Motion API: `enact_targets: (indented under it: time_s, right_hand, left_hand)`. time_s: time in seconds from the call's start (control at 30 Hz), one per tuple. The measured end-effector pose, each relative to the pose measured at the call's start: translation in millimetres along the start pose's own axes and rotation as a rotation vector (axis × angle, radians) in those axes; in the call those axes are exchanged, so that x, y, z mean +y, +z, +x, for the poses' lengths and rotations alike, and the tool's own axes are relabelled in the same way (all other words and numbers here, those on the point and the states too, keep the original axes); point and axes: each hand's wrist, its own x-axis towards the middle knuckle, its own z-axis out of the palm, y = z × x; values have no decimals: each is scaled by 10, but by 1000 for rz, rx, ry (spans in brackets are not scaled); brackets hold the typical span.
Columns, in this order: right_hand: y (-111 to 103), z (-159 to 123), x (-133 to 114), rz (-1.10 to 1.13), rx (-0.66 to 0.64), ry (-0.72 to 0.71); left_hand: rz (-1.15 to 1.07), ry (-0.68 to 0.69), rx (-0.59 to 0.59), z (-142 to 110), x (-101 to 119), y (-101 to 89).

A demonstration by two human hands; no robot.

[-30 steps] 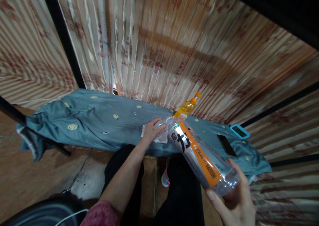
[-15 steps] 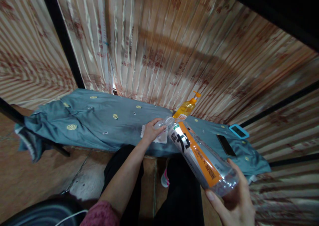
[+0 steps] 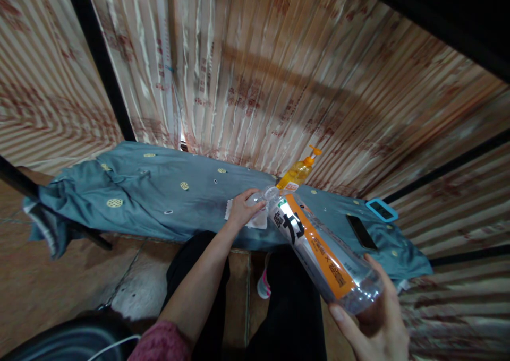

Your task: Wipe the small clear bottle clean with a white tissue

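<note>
My right hand [image 3: 376, 318] grips the base end of a large clear plastic bottle [image 3: 314, 249] with an orange and silver label. The bottle is tilted, its neck end pointing up-left in view towards my left hand [image 3: 241, 209]. My left fingers are closed around a small clear plastic bottle [image 3: 257, 197], whose round rim meets or nearly meets the large bottle's neck; whether they touch I cannot tell. Liquid passing between them cannot be made out. Beneath my left hand lies a white tissue-like sheet [image 3: 258, 221]. Just behind stands an orange pump bottle [image 3: 297, 174] of yellow liquid.
A grey-blue cloth with pineapple prints [image 3: 159, 191] covers the low bench. At its right end lie a dark phone [image 3: 361, 232] and a blue-framed device [image 3: 381, 210]. Black frame poles [image 3: 99, 58] and a striped curtain [image 3: 239, 85] surround it. A black rounded object [image 3: 67, 340] sits lower left.
Both hands and both bottles keep almost the same place. The large bottle's label appears very slightly shifted; otherwise nothing visibly differs.
</note>
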Motion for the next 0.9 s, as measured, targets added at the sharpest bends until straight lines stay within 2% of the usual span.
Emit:
enact_targets:
  time_s: [0.1,0.2,0.4,0.63,0.9]
  right_hand:
    - [-29,17,62,-4,-50,-41]
    - [-12,7,21,29,-11,21]
    - [4,16,-43,-4,-18,0]
    - [66,-37,-180,6,15,38]
    - [-36,43,64,14,-40,-29]
  left_hand:
    - [-2,-3,-1,0,0,3]
    - [-5,-6,-1,1,-2,5]
    - [14,-12,-3,0,-4,4]
    - [10,0,5,4,-31,15]
    - [12,2,17,9,-52,24]
